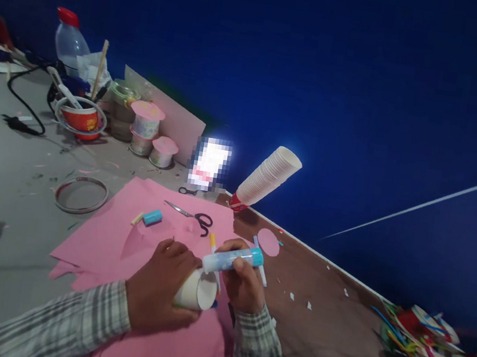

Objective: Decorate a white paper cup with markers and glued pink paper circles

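My left hand (167, 288) is wrapped round a small white paper cup (198, 290), its round end facing right. In my right hand (246, 282) is a glue stick (232, 259) with a blue base, its uncapped white tip at the upper edge of the cup. Both hands are over pink paper sheets (116, 231). On the paper, beyond my hands, lie scissors (191, 215) with black handles, a blue cap (152, 217) and a small pale piece beside it. A pink paper circle (269, 242) rests to the right of my right hand.
A tall stack of paper cups (269, 176) leans near the blue wall. Cups with pink lids (163, 151), a lit phone (210, 164), a tape ring (82, 196) and a red cup of tools (80, 117) stand or lie at the back left. Colourful scraps (430, 341) are piled right.
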`<state>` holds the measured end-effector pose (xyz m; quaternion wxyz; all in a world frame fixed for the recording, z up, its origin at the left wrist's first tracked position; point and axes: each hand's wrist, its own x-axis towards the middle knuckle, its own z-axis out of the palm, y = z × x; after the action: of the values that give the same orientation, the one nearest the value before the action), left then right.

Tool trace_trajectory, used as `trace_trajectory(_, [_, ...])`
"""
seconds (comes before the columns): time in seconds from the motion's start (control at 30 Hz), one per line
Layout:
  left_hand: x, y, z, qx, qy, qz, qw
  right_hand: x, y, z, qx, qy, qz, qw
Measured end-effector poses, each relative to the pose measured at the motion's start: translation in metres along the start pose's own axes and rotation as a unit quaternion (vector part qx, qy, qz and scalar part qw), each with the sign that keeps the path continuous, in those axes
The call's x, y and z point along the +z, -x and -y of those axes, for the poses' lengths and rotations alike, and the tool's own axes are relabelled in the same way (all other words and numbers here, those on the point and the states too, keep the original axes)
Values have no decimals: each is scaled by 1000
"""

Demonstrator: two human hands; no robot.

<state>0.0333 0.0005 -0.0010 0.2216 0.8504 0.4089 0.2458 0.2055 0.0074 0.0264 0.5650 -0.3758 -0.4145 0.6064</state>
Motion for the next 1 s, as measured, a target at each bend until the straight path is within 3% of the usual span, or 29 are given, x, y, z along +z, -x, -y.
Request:
trace_trajectory(0.27, [-7,-1,-6,23,35,64,997,-5,-3,-11,65,-27,58,996])
trace_trajectory(0.43, [-9,0,-7,38,41,75,996,-9,-10,-14,62,-63,61,994])
trace_trajectory(0.6, [-10,-1,-4,29,62,70,995,-12,-14,-9,90,-87,116,985])
trace_trajectory(0.73, [-9,0,-2,59,57,75,994,-10,-17,-1,69,-93,75,990])
trace_trajectory(0.83, [-7,1,-1,81,45,80,992,-9,-14,-1,48,-59,51,996])
trace_trajectory(1.0, [-6,2,-2,95,-3,57,994,-6,1,1,29,69,80,994])
